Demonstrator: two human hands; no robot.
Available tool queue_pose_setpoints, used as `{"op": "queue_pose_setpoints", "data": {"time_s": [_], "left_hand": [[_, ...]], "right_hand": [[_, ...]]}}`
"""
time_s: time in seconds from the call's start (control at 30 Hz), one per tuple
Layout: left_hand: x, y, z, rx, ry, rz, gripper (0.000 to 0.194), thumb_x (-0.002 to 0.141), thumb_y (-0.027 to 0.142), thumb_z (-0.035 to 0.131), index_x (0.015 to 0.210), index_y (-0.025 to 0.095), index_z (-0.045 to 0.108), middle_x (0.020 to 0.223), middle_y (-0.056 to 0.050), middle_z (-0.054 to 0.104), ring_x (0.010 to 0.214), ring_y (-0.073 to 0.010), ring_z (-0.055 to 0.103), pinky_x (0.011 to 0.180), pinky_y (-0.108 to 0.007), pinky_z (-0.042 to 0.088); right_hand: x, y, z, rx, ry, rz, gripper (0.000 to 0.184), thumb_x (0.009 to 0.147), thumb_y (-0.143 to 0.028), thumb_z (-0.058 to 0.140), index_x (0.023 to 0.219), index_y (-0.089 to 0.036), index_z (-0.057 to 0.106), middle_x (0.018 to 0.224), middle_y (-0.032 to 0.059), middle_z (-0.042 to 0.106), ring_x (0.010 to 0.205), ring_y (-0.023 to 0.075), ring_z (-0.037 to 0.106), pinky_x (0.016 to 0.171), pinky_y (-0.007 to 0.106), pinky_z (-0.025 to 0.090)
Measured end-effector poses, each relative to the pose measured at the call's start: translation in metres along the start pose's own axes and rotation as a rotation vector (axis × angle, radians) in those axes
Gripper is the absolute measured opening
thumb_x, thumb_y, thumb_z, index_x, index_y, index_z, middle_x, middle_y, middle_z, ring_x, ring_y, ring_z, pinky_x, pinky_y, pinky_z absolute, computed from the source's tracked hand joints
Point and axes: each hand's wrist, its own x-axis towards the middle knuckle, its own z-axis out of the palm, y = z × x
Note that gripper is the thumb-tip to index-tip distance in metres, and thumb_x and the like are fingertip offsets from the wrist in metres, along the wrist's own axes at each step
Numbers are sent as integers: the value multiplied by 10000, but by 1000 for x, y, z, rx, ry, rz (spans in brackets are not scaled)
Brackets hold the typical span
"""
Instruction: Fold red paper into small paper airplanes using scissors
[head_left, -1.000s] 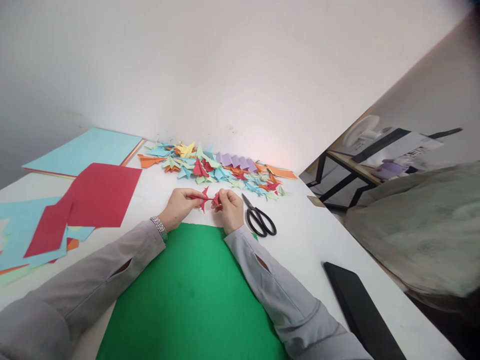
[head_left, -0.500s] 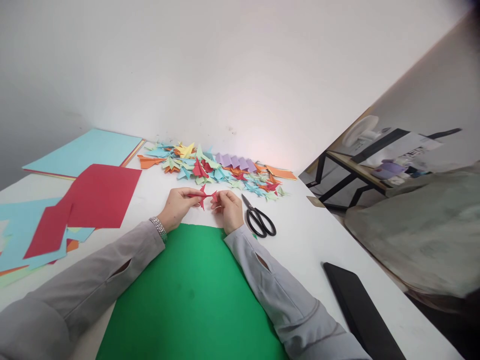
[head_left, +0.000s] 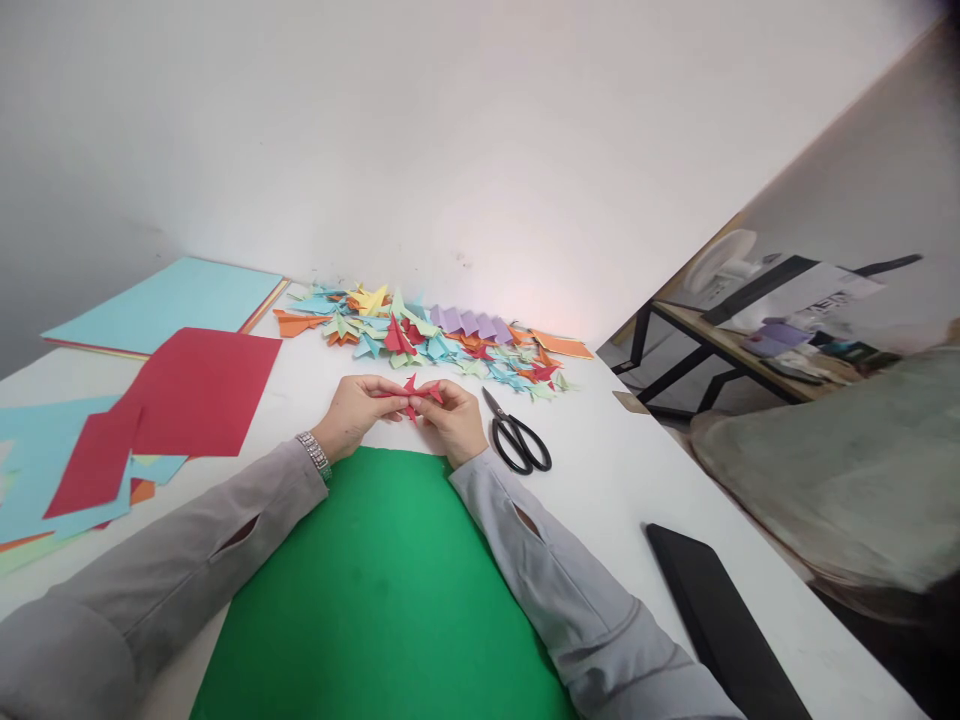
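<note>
Between my fingertips is a small red paper plane (head_left: 411, 384), its pointed wings sticking up and down. My left hand (head_left: 354, 412) pinches it from the left, fingers closed over that end. From the right, my right hand (head_left: 457, 416) grips it near the middle, with the red tail showing above the fingers. Both hands are just beyond the far edge of a large green sheet (head_left: 390, 580). Black-handled scissors (head_left: 519, 440) lie on the table beside my right hand.
A heap of colourful folded paper planes (head_left: 420, 335) lies along the wall. Red paper (head_left: 217, 390) and blue sheets (head_left: 37, 440) spread at left, with a paper stack (head_left: 172, 300) behind. A black flat object (head_left: 720, 610) rests at the right edge.
My right hand has shifted slightly left along the red paper plane, from its tail towards its middle. The fingertips of both hands are now closer together.
</note>
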Motion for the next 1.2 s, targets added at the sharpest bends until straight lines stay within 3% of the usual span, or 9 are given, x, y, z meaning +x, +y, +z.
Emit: {"op": "queue_pose_setpoints", "data": {"time_s": [0.23,0.6,0.8,1.2], "left_hand": [[0,1,0,-31,-23,-36,309,454,274,848,648,97,684,576,-46,681,476,-120,611,515,-243,509],[0,2,0,-99,12,-57,305,520,247,829,726,77,680,622,-80,697,605,-169,673,588,-257,540],[1,1,-1,-112,-14,-80,249,558,204,810,720,73,674,635,-88,699,625,-178,681,604,-267,549],[-1,5,1,-129,20,-99,98,675,42,652,772,50,665,670,-128,706,657,-209,697,638,-287,557]], "right_hand": [[1,-1,0,-12,-18,10,215,550,-321,784,726,-213,723,615,-22,653,483,93,484,451,234,382],[4,0,-3,147,112,127,209,488,-286,806,658,-202,717,612,-21,660,522,97,523,454,219,397],[4,0,-4,168,44,136,177,515,-259,783,663,-210,701,585,-36,652,483,84,524,433,204,386],[5,-5,-3,239,142,196,141,444,-164,733,563,-198,664,516,-52,607,471,86,507,425,207,383]]}}
